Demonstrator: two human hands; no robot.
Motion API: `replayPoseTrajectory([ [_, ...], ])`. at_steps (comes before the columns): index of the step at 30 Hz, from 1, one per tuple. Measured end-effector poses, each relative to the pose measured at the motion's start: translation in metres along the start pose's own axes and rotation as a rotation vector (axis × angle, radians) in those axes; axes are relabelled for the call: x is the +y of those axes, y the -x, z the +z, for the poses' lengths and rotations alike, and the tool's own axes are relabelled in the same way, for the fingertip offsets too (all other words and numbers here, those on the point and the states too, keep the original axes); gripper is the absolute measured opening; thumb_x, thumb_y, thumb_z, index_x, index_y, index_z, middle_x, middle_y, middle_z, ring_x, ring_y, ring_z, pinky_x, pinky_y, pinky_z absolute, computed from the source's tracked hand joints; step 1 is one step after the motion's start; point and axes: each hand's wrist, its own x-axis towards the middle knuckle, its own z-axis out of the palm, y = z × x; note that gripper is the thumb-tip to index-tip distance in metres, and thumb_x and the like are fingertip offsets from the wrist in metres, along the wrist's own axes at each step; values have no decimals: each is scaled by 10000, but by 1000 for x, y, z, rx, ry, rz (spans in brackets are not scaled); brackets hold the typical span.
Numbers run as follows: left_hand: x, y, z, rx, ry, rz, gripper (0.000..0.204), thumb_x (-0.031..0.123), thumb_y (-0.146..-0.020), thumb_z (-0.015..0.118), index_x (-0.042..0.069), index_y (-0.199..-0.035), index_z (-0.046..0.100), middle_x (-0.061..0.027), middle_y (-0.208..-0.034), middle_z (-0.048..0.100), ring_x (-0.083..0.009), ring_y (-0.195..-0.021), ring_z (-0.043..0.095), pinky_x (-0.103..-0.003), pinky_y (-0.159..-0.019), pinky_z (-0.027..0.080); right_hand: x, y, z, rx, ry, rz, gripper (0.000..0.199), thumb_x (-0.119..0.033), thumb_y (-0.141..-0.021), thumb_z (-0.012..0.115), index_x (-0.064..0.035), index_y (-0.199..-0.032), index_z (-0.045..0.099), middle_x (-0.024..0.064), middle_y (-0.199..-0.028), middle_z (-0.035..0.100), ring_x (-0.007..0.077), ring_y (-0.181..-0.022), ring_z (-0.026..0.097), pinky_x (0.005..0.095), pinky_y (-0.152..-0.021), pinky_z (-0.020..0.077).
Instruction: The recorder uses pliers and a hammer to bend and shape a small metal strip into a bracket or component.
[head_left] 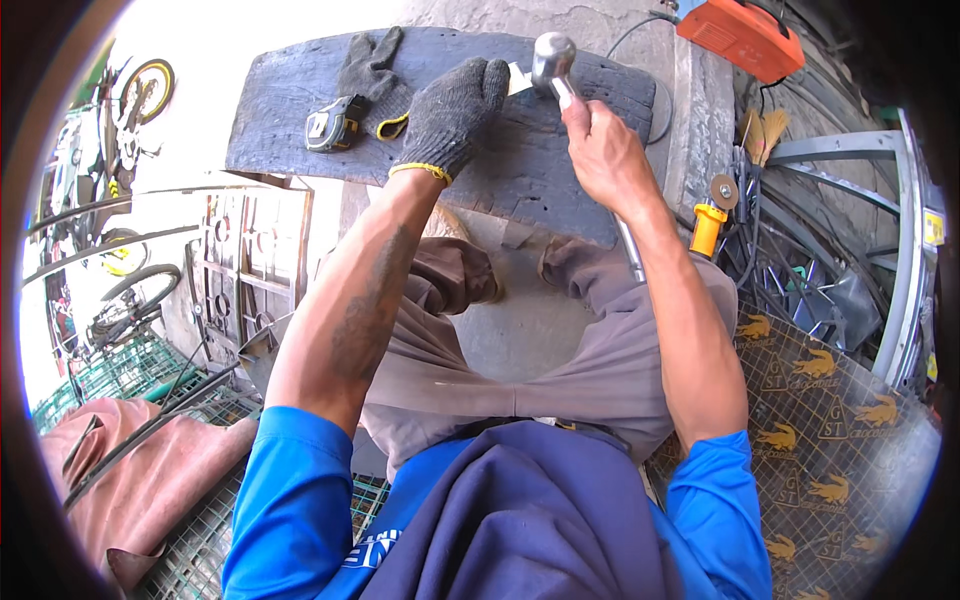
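My left hand point(455, 110), in a dark grey knit glove with a yellow cuff, is closed over the dark wooden bench point(270, 100). A small pale flat piece point(518, 78) sticks out from its fingertips; its kind is not clear. My bare right hand point(610, 155) grips a metal hammer point(554, 58) by its handle, which runs down past my wrist. The hammer's rounded head is just right of the pale piece. Left of my gloved hand lie a second grey glove point(368, 68) and a tape measure point(335, 124).
An orange machine point(740, 38) stands at the far right. Nearer are a yellow angle grinder point(709, 218), a brush point(763, 132) and grey metal frames point(840, 148). Printed brown board point(800, 430) lies at right. Bicycles point(135, 290), green wire mesh point(195, 540) and a pinkish-brown sheet point(150, 480) are at left.
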Motion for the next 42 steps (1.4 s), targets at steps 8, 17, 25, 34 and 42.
replayPoseTrajectory([
  [8, 1, 3, -1, 1, -29, 17, 202, 143, -942, 534, 94, -1138, 517, -183, -986, 599, -411, -893, 651, -522, -703, 528, -17, 12, -14, 199, -229, -117, 563, -506, -1088, 392, -6, -1054, 650, 160, -771, 673, 352, -743, 685, 452, -713, 517],
  [17, -5, 3, 4, -13, -17, -41, 244, 124, -934, 538, 76, -1173, 524, -177, -1004, 598, -390, -900, 655, -501, -706, 540, -19, -4, -21, 34, -156, -27, 547, -518, -1080, 397, -29, -1067, 642, 257, -860, 688, 505, -894, 668, 540, -776, 513],
  [25, 0, 6, 7, -11, -6, -54, 236, 100, -929, 543, 90, -1164, 531, -160, -1019, 604, -378, -935, 660, -494, -721, 544, 2, -27, -17, -53, 32, -99, 525, -440, -1076, 423, 48, -985, 594, 333, -889, 678, 541, -889, 654, 586, -789, 524],
  [34, -6, 3, 7, -13, 38, -37, 174, 171, -986, 499, 92, -1134, 547, -171, -1006, 621, -386, -899, 664, -503, -703, 535, 4, -28, -4, -20, 50, -161, 608, -541, -1076, 349, 6, -1017, 607, 311, -928, 671, 562, -944, 618, 575, -810, 494],
  [42, -1, 1, 3, -86, -10, -74, 214, 173, -990, 498, 90, -1181, 545, -189, -1045, 625, -397, -931, 658, -509, -725, 534, -5, -25, -7, 104, -74, -142, 637, -522, -1072, 358, 58, -990, 610, 346, -843, 676, 565, -928, 644, 603, -832, 520],
])
